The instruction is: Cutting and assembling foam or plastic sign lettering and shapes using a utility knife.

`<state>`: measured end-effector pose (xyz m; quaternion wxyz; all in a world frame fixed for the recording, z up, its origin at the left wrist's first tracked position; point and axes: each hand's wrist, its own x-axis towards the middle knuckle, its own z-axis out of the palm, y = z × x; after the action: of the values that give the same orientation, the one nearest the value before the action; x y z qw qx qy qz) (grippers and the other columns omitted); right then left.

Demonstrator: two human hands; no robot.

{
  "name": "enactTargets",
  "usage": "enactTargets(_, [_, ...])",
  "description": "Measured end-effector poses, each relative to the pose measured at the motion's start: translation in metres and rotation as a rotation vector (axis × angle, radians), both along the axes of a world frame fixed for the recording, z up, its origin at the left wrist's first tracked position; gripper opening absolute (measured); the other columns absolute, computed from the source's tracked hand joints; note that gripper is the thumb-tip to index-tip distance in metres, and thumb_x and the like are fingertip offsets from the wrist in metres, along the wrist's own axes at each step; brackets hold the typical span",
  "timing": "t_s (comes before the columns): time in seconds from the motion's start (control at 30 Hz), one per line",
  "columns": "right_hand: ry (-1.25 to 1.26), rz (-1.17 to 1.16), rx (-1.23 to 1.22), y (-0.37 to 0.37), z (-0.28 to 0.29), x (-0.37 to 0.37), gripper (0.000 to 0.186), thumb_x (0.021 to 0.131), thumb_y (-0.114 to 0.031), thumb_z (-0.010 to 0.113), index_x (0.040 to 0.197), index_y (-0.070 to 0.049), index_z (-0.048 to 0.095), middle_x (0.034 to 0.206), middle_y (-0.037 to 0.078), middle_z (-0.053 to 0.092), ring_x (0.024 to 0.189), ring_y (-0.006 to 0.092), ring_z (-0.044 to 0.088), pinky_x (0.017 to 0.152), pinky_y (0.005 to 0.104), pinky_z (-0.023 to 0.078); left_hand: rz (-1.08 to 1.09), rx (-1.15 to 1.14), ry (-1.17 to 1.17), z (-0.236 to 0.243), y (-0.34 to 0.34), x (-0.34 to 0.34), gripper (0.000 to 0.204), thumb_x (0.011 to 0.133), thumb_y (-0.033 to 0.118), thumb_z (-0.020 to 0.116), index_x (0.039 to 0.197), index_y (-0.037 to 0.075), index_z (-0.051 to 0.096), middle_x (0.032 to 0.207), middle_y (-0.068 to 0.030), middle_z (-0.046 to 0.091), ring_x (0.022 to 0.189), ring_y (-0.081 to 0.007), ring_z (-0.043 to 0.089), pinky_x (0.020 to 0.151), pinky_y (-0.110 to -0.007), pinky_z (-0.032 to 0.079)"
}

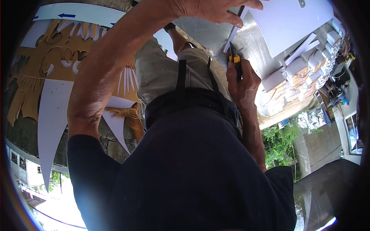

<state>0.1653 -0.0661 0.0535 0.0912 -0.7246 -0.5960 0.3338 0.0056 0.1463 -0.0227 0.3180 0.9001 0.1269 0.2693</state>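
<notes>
My right hand (243,82) is closed around a black-and-yellow utility knife (236,61). Its tip points up at the lower end of a narrow pale strip (231,39). Across the top of the view reaches my left hand (210,9), cut off by the upper edge. Its thumb and a finger are spread apart over the strip's upper part, pressing on or touching it. The strip lies over a grey worktop (206,30). To its right is a large white sheet (289,25) with a curved edge. Whether the blade touches anything is too small to tell.
Brown cut-out boards (58,63) and a long white pointed piece (54,111) lie at the left. Stacked white offcuts (304,73) fill the right. Orange-brown fur (134,125) shows low beside my left leg. A white band with blue arrows (83,14) lies at the upper left.
</notes>
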Motion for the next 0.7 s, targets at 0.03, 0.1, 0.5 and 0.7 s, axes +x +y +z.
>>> enactTargets(0.03, [0.000,0.003,0.014,-0.0009,-0.0016,0.0006,0.017,0.090,-0.010,0.069,0.099,0.001,0.060,0.078,0.019,0.065,0.061,0.0318,0.067,0.054,0.0387,0.050,0.004,0.022,0.016,-0.0002,0.0000,0.0004,0.051,0.081,0.034,0.079,0.120,0.004,0.064,0.142,-0.0149,0.056,0.143,-0.0321,0.039,0.126,-0.043,0.021])
enactTargets(0.1, [0.000,0.007,0.028,-0.0012,-0.0024,0.0007,0.017,0.090,-0.010,0.069,0.099,0.001,0.060,0.078,0.019,0.065,0.061,0.0321,0.066,0.054,0.0389,0.050,0.012,0.025,0.017,-0.0006,-0.0012,0.0005,0.051,0.080,0.034,0.079,0.120,0.004,0.065,0.141,-0.0149,0.057,0.143,-0.0321,0.039,0.126,-0.043,0.021])
enactTargets(0.5, [0.004,-0.018,0.009,-0.0009,-0.0028,-0.0022,0.018,0.090,-0.011,0.070,0.099,0.000,0.059,0.079,0.020,0.066,0.063,0.0342,0.068,0.054,0.0406,0.051,0.018,0.004,-0.012,-0.0005,-0.0013,-0.0005,0.046,0.081,0.032,0.078,0.116,0.004,0.066,0.140,-0.0150,0.057,0.142,-0.0326,0.041,0.126,-0.043,0.023])
enactTargets(0.7, [0.002,-0.014,0.024,-0.0016,-0.0036,-0.0031,0.018,0.090,-0.010,0.070,0.099,-0.001,0.059,0.079,0.020,0.065,0.064,0.0357,0.068,0.055,0.0415,0.051,-0.002,-0.020,-0.001,0.0031,0.0011,-0.0012,0.048,0.080,0.034,0.079,0.115,0.004,0.066,0.140,-0.0156,0.057,0.140,-0.0329,0.042,0.125,-0.043,0.024])
